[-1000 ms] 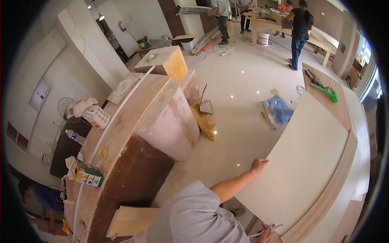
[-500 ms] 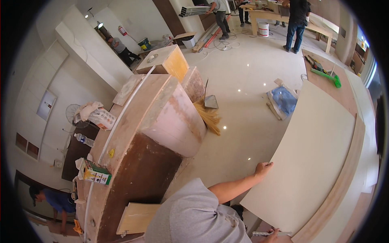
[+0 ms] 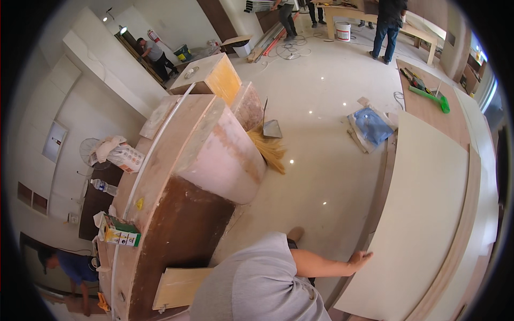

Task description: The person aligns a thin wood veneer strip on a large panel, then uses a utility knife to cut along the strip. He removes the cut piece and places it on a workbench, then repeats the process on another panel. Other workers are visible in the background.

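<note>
A large off-white sheet (image 3: 417, 214), thin and slightly bowed, lies lengthwise on the work table at my right. My left hand (image 3: 360, 261) is at its near left edge, fingers closed over the border, the arm reaching across from my grey sleeve. My right hand is out of view, below the lower border. Along the right side of the sheet runs a long, narrow wooden strip (image 3: 455, 257).
Hand tools and a green-handled tool (image 3: 433, 97) lie on the table's far end. A blue-and-white bag (image 3: 372, 126) is on the floor. To my left stands a long counter (image 3: 160, 187) with a box (image 3: 119, 231); a straw broom (image 3: 269, 152) leans nearby. Several people work around the room.
My left hand has moved nearer along the sheet's edge, and the sheet has come down toward the table. My right hand, earlier holding a utility knife at the near edge, has left the view.
</note>
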Available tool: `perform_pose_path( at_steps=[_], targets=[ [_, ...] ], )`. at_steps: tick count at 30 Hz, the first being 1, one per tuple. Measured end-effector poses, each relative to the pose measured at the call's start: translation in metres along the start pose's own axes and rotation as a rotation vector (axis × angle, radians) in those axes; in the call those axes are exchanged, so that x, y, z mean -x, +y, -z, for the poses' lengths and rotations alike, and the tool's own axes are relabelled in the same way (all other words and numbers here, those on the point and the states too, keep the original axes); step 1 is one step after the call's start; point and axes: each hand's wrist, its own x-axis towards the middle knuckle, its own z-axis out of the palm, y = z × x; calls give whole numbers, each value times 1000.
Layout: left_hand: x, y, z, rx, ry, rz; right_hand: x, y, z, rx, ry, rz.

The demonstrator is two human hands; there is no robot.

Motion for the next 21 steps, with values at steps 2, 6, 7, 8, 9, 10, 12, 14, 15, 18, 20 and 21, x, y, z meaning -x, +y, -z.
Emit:
perform_pose_path(
  at_steps=[2, 6, 7, 8, 9, 10, 12, 14, 15, 18, 20, 21],
  targets=[
    [-6, -12, 2, -18, -173, -36, 5, -21, -2, 75, 35, 61],
    [-20, 17, 71, -169, -843, 300, 19, -68, -35, 141, -40, 112],
    [-25, 25, 95, -185, -879, 310, 23, -83, -53, 141, -114, 101],
    [-27, 32, 116, -199, -919, 324, 27, -97, -73, 142, -216, 75],
    [-39, 40, 140, -176, -896, 323, 28, -112, -97, 125, -379, 25],
    [-50, 48, 162, -175, -901, 320, 33, -128, -121, 119, -539, -19],
    [-75, 74, 202, -31, -787, 241, 4, -89, -197, -191, -858, 207],
    [-92, 111, 245, 59, -745, 164, 57, -165, -262, -185, -846, 273],
    [-100, 133, 269, 148, -705, 82, 76, -207, -282, -140, -939, 277],
    [-115, 205, 312, 83, -692, -5, 97, -282, -324, -78, -1112, 249],
    [-140, 224, 332, 65, -710, -41, 96, -315, -349, -53, -1216, 221],
    [-152, 233, 339, 48, -734, -73, 93, -329, -362, -59, -1269, 238]
  ],
)
